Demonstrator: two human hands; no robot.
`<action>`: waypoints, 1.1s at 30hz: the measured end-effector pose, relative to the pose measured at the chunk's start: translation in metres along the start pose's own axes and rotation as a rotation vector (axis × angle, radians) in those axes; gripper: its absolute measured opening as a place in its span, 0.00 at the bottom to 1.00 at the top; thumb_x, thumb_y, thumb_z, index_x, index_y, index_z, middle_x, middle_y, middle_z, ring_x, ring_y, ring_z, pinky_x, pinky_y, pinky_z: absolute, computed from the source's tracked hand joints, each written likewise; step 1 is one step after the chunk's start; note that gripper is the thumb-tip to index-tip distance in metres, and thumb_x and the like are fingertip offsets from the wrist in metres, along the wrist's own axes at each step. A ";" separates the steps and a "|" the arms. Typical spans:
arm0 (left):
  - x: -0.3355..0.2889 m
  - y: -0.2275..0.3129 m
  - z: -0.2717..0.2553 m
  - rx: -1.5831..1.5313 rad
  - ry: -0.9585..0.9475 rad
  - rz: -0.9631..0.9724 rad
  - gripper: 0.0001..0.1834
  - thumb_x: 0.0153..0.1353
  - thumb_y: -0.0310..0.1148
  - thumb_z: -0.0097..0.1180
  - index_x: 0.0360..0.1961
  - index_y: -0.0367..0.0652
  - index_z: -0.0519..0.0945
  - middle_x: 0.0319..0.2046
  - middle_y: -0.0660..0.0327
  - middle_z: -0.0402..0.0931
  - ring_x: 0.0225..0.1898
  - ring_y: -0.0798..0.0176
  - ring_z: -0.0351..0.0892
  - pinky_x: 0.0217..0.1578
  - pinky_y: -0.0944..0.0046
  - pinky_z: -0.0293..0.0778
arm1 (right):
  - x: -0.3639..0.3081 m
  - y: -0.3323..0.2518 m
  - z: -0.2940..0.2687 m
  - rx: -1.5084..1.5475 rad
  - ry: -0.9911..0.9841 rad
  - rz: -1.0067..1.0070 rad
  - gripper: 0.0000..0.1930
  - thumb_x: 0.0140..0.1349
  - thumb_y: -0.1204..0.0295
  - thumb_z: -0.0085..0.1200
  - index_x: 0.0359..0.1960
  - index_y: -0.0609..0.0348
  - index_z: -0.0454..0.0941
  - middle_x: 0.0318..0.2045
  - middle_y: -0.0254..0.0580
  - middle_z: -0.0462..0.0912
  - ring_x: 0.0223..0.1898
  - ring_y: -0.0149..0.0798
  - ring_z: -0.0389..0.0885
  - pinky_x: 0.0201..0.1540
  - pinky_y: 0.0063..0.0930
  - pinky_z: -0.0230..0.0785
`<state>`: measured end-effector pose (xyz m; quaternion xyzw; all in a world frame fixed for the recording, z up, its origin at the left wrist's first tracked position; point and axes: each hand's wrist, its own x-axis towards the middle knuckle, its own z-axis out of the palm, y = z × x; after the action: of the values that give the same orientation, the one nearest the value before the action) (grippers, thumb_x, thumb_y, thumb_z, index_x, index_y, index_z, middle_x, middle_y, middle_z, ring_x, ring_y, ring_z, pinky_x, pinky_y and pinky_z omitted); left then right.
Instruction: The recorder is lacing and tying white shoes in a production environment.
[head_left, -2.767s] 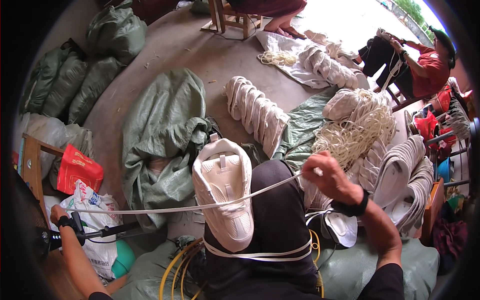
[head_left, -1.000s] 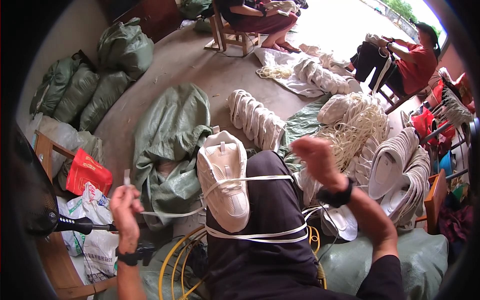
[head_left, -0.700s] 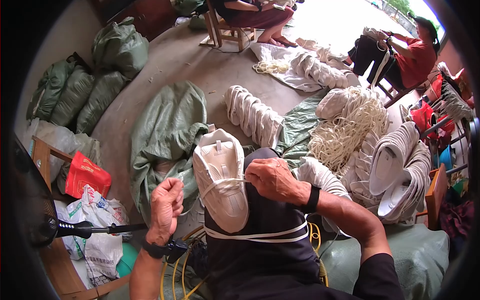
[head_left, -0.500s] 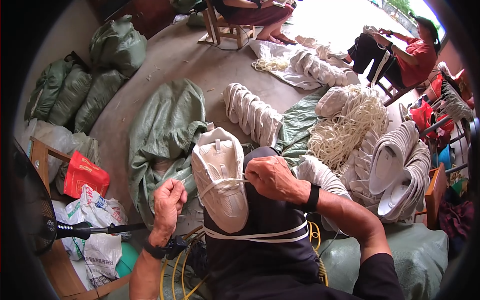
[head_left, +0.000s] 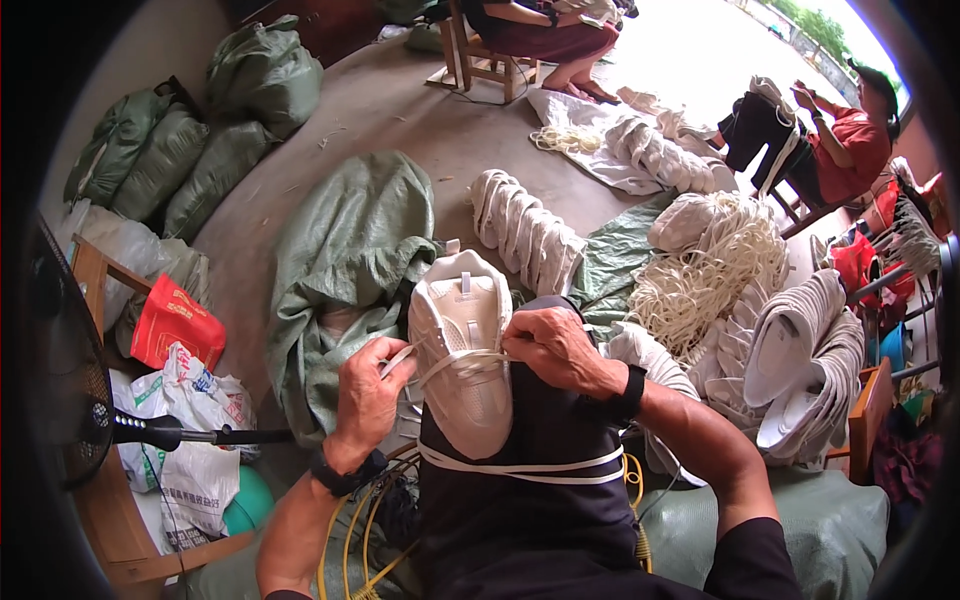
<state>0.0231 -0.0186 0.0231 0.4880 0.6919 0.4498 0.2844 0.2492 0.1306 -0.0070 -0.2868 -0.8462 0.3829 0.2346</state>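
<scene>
A pale beige sneaker (head_left: 468, 405) rests on my thigh, its toe toward me. A flat white shoelace (head_left: 462, 362) runs across its lacing area. To the left of the shoe, my left hand (head_left: 366, 398) is closed, with a piece of lace showing between thumb and fingers. My right hand (head_left: 560, 350) pinches at the shoe's right side, where the lace comes out; its fingertips partly hide the lace end. White bands (head_left: 520, 468) wrap around my dark-trousered leg below the toe.
A green woven sack (head_left: 340, 230) lies beyond my left hand. Rows of white shoes (head_left: 525, 230) and a heap of laces (head_left: 700, 270) lie ahead and to the right. A black fan (head_left: 80, 400) stands at left. Two people sit on chairs (head_left: 490, 70) farther off.
My left hand has moved up and right, closer to the shoe, and now has lace between its fingers. My right hand stays at the shoe's right side. The whole view has shifted slightly.
</scene>
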 end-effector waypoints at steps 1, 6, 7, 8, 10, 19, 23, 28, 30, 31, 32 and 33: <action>0.000 0.000 0.001 0.138 0.018 0.079 0.06 0.62 0.24 0.58 0.40 0.34 0.81 0.26 0.60 0.79 0.27 0.68 0.77 0.30 0.65 0.71 | 0.000 0.000 0.000 0.008 0.000 0.002 0.08 0.55 0.69 0.56 0.26 0.60 0.83 0.21 0.49 0.81 0.26 0.52 0.82 0.32 0.44 0.69; -0.007 0.000 0.004 0.250 -0.012 0.154 0.08 0.66 0.29 0.57 0.35 0.34 0.81 0.19 0.57 0.75 0.21 0.64 0.74 0.25 0.62 0.67 | -0.001 0.000 0.001 0.027 0.006 0.019 0.08 0.55 0.70 0.57 0.26 0.61 0.83 0.20 0.49 0.81 0.25 0.49 0.82 0.31 0.41 0.70; -0.008 0.000 0.005 0.234 -0.040 0.168 0.09 0.68 0.30 0.56 0.36 0.34 0.81 0.19 0.57 0.75 0.21 0.59 0.75 0.24 0.60 0.68 | -0.001 0.000 0.001 0.032 0.010 -0.009 0.08 0.55 0.70 0.57 0.26 0.61 0.83 0.20 0.49 0.81 0.25 0.49 0.82 0.31 0.41 0.70; -0.009 -0.001 0.005 0.232 -0.036 0.167 0.09 0.68 0.30 0.56 0.36 0.34 0.81 0.19 0.57 0.75 0.21 0.59 0.75 0.24 0.60 0.68 | -0.001 0.000 0.001 0.038 0.008 -0.009 0.07 0.55 0.70 0.57 0.27 0.61 0.83 0.20 0.49 0.81 0.24 0.49 0.82 0.31 0.41 0.70; -0.011 -0.001 0.005 0.377 -0.095 0.252 0.12 0.70 0.32 0.53 0.34 0.34 0.80 0.18 0.55 0.73 0.21 0.52 0.75 0.23 0.56 0.67 | -0.001 0.000 0.002 0.042 0.005 -0.007 0.07 0.55 0.71 0.57 0.27 0.61 0.83 0.20 0.49 0.81 0.24 0.49 0.82 0.30 0.40 0.70; -0.011 0.007 0.004 0.207 -0.140 0.116 0.16 0.75 0.36 0.44 0.31 0.37 0.74 0.18 0.50 0.69 0.22 0.44 0.73 0.27 0.51 0.68 | -0.001 -0.003 0.002 0.028 0.007 -0.001 0.06 0.54 0.72 0.57 0.27 0.62 0.83 0.20 0.49 0.81 0.24 0.49 0.82 0.30 0.39 0.70; -0.007 -0.001 -0.005 0.043 -0.295 0.066 0.08 0.70 0.30 0.47 0.36 0.37 0.75 0.18 0.58 0.68 0.20 0.58 0.71 0.26 0.59 0.68 | -0.001 -0.004 0.003 0.040 0.028 -0.002 0.06 0.53 0.72 0.57 0.26 0.62 0.83 0.20 0.49 0.81 0.24 0.49 0.82 0.30 0.39 0.71; 0.004 -0.025 0.000 0.065 -0.402 0.383 0.04 0.62 0.25 0.52 0.37 0.36 0.74 0.19 0.59 0.71 0.18 0.59 0.71 0.22 0.59 0.67 | 0.000 -0.005 0.004 0.054 0.042 -0.003 0.06 0.53 0.72 0.57 0.26 0.62 0.83 0.20 0.49 0.81 0.24 0.49 0.82 0.30 0.39 0.71; 0.006 -0.029 0.004 0.006 -0.416 0.386 0.05 0.60 0.24 0.53 0.36 0.35 0.74 0.19 0.59 0.71 0.18 0.59 0.71 0.20 0.58 0.66 | 0.000 -0.005 0.003 0.031 0.025 0.030 0.06 0.52 0.73 0.57 0.26 0.62 0.83 0.20 0.50 0.81 0.24 0.49 0.83 0.30 0.39 0.71; 0.007 -0.030 0.006 0.024 -0.431 0.401 0.04 0.60 0.24 0.53 0.36 0.35 0.74 0.19 0.59 0.71 0.17 0.58 0.71 0.19 0.57 0.65 | 0.000 -0.005 0.003 0.041 0.033 0.006 0.06 0.52 0.73 0.57 0.26 0.62 0.83 0.20 0.50 0.81 0.24 0.49 0.83 0.30 0.39 0.71; 0.008 -0.030 0.006 0.042 -0.446 0.414 0.04 0.60 0.24 0.53 0.35 0.34 0.73 0.19 0.58 0.71 0.17 0.57 0.72 0.18 0.57 0.65 | -0.001 -0.005 0.002 0.034 0.034 0.002 0.06 0.52 0.73 0.57 0.26 0.62 0.83 0.20 0.50 0.81 0.24 0.49 0.83 0.30 0.39 0.71; 0.008 -0.030 0.007 0.043 -0.446 0.413 0.04 0.60 0.24 0.53 0.35 0.34 0.73 0.19 0.58 0.71 0.17 0.57 0.72 0.18 0.57 0.65 | -0.001 -0.005 0.002 0.019 0.031 0.013 0.06 0.52 0.73 0.57 0.26 0.62 0.83 0.20 0.50 0.81 0.24 0.49 0.83 0.30 0.39 0.71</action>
<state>0.0131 -0.0120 -0.0061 0.7108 0.5079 0.3652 0.3216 0.2468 0.1265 -0.0047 -0.2958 -0.8370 0.3880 0.2477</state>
